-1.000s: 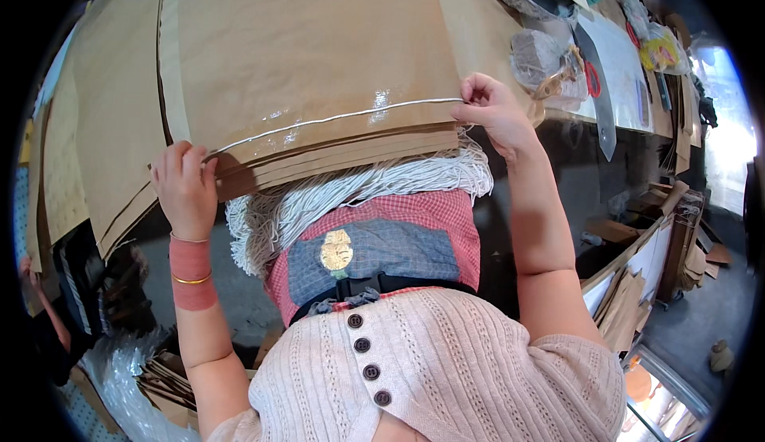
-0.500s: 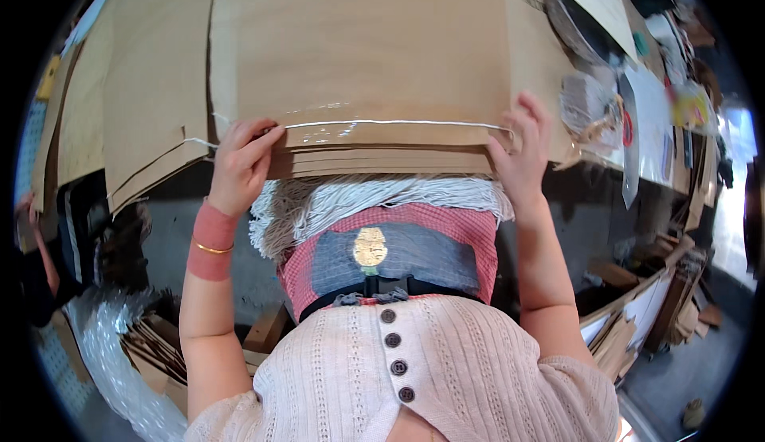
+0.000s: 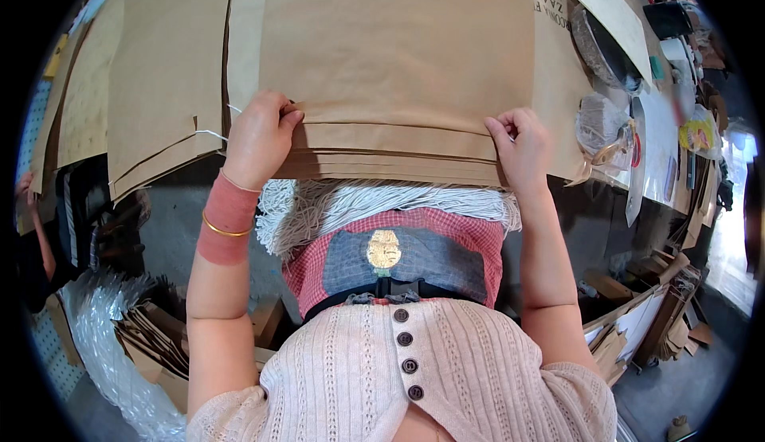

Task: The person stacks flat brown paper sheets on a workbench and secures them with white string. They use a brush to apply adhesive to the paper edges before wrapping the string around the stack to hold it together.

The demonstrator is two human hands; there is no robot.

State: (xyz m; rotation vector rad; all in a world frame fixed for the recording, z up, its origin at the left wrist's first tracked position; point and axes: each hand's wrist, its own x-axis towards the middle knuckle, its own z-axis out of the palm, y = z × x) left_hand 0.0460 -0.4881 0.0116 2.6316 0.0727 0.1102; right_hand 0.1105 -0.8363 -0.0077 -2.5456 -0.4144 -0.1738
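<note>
A wide sheet of brown kraft paper lies on top of a stack in front of me. A folded strip runs along its near edge. My left hand pinches the left end of that fold between thumb and fingers. At the right end, my right hand is closed on the edge in the same way. Short ends of white string stick out beside my left hand; between the hands no string shows. A bundle of white strings lies across my lap, just below the stack's edge.
More brown paper lies to the left. On the right are a black oval object, a clear plastic bag, and scissors with red handles. Bubble wrap sits at lower left. A co-worker's arm shows at far left.
The white string stretched across the paper between my hands is now out of sight, and the glossy strip is covered by the folded edge. My right hand has closed from spread fingers.
</note>
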